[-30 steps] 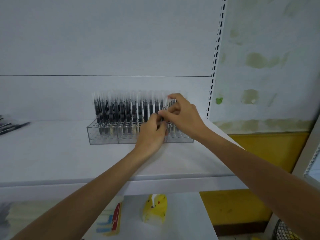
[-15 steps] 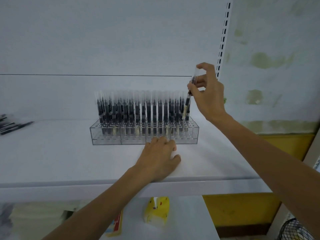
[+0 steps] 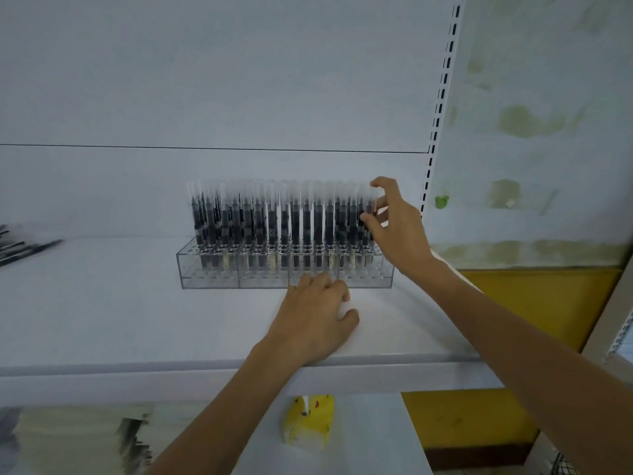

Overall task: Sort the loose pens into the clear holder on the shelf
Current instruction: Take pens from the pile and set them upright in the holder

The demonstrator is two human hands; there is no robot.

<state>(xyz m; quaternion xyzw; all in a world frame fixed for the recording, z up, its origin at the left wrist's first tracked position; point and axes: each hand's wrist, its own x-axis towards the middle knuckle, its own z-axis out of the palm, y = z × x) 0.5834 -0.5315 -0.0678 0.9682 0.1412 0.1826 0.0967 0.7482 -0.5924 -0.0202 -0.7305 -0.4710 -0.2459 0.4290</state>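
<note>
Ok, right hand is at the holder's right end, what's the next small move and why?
Probably lift the right hand off the end pen: it looks seated upright in the holder, and loose pens lie at the shelf's far left. The left hand rests flat, fingertips at the holder's front, steadying it.
</note>
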